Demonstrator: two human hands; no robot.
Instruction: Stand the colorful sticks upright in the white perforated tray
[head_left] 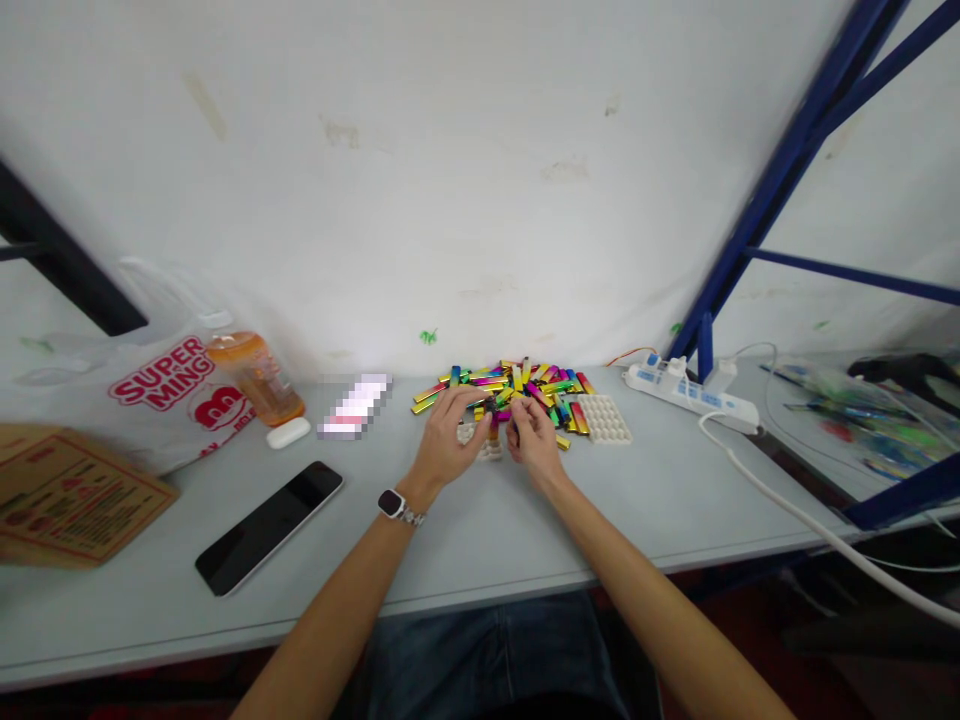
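Note:
My left hand [448, 437], with a watch on its wrist, curves over the near side of a pile of shiny rainbow-coloured oblong pieces [517, 380]. Its thumb and fingers close around the dark top of one such piece [493, 430], which points down between my hands. Just to the right, the fingers of my right hand [534, 437] are pinched together. What they hold is too small to make out. Partly covered by my left hand, a pale bumpy tray [489, 452] lies beneath. Another pale tray with rows of bumps [606, 420] lies right of the pile.
A phone [270, 527], white earbud case [288, 433] and orange drink bottle [259, 375] lie or stand left. Beyond are a plastic bag [165, 390] and cardboard box [75, 495]. Right are a power strip [690, 393], white cable [810, 520] and blue frame [772, 190]. A wall [480, 200] stands behind.

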